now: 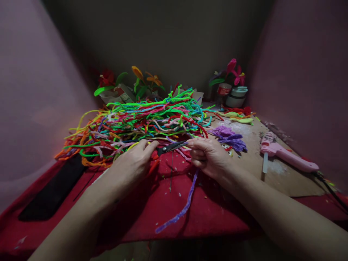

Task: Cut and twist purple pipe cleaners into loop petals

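Purple strand [188,205] partly inside right hand [208,156]

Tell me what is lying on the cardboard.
A pink glue gun, purple bundles and, farther back, pale green pieces show on the cardboard. The right hand and forearm block part of its near left side; anything there cannot be seen.

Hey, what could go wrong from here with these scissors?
The scissors, in the left hand, point at the fingertips of the right hand holding the purple pipe cleaner, so a slip might nick them. The pink glue gun lies near the right forearm; if hot, it could burn.
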`<move>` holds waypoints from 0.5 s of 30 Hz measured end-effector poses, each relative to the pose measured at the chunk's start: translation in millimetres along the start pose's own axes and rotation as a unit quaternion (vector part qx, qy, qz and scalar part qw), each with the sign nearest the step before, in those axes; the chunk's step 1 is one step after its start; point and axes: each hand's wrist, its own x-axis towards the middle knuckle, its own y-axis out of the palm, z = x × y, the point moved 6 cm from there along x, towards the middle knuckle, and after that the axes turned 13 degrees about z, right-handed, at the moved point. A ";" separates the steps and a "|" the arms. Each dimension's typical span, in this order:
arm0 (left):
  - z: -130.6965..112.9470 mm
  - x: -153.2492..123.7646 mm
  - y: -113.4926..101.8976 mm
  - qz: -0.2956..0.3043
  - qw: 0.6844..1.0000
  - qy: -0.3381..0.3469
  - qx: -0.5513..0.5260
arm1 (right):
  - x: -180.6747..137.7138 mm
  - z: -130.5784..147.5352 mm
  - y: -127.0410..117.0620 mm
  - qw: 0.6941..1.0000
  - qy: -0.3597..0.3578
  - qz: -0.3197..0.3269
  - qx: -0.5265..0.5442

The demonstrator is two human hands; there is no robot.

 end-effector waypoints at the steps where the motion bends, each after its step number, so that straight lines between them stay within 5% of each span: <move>1: 0.0 -0.1 -0.1 -0.001 1.000 -0.001 0.005 | -0.2 0.1 0.5 1.000 0.002 0.002 -0.001; 15: 0.5 -5.8 0.1 -0.019 1.000 0.018 -0.001 | -0.3 0.8 -0.6 0.999 -0.002 -0.002 -0.035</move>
